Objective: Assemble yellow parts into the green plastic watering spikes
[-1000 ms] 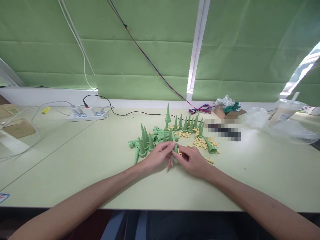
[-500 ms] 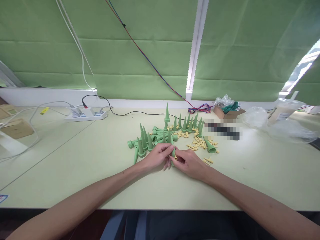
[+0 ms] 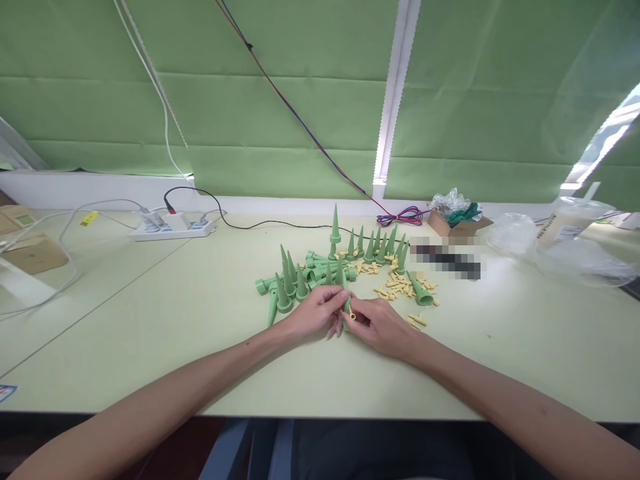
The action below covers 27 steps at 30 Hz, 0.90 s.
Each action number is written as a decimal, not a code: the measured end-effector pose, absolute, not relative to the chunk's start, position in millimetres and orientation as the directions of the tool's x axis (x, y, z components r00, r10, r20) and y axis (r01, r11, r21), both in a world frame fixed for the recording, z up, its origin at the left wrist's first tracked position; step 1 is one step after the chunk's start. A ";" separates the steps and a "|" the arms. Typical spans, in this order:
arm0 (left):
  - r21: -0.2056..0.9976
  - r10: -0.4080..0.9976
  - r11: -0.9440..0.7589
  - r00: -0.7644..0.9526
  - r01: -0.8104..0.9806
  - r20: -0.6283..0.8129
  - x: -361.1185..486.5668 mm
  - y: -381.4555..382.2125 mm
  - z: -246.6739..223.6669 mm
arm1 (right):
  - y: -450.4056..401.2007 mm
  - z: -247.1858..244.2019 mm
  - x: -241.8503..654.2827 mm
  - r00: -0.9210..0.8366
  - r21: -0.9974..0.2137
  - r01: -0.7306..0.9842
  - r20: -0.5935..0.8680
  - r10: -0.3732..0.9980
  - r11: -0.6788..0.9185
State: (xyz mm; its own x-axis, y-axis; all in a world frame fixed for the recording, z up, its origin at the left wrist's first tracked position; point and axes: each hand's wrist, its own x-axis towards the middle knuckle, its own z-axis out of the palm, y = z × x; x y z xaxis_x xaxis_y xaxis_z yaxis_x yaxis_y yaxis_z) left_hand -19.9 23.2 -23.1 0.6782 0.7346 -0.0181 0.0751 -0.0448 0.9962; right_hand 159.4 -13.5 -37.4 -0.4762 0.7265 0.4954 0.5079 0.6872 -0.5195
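Observation:
Close together near the middle of the table, my left hand (image 3: 320,311) and my right hand (image 3: 380,323) meet around one green cone. My left fingers are closed on the green cone (image 3: 346,305). Between my right thumb and fingers is a small yellow piece (image 3: 352,314), its round open end facing me, touching the cone. Several green cones (image 3: 284,297) stand or lie just beyond my left hand. More upright cones (image 3: 369,251) stand farther back, beside scattered yellow pieces (image 3: 400,285). One green cone (image 3: 423,293) lies on its side right of them.
A white power strip (image 3: 173,231) with plugs and cables lies at the back left, near a brown box (image 3: 37,255). At the back right are an open cardboard box (image 3: 457,229), clear plastic, a drink cup (image 3: 565,223) and a pixelated dark object (image 3: 447,261).

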 end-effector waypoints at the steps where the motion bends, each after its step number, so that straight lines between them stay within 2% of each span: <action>1: 0.996 0.734 -0.047 0.679 0.075 -0.016 -19.9 23.4 -23.5 | -13.8 -36.9 159.6 -0.477 -0.517 0.508 0.496 0.725 0.689; 14: 0.996 0.738 -0.057 0.675 0.067 -0.003 -19.2 23.2 -22.8 | -14.3 -36.1 158.9 -0.477 -0.504 0.517 0.502 0.722 0.692; 27: 0.998 0.761 -0.054 0.648 0.031 0.021 -16.4 19.1 -20.3 | -12.4 -40.4 160.1 -0.404 -0.519 0.480 0.585 0.703 0.707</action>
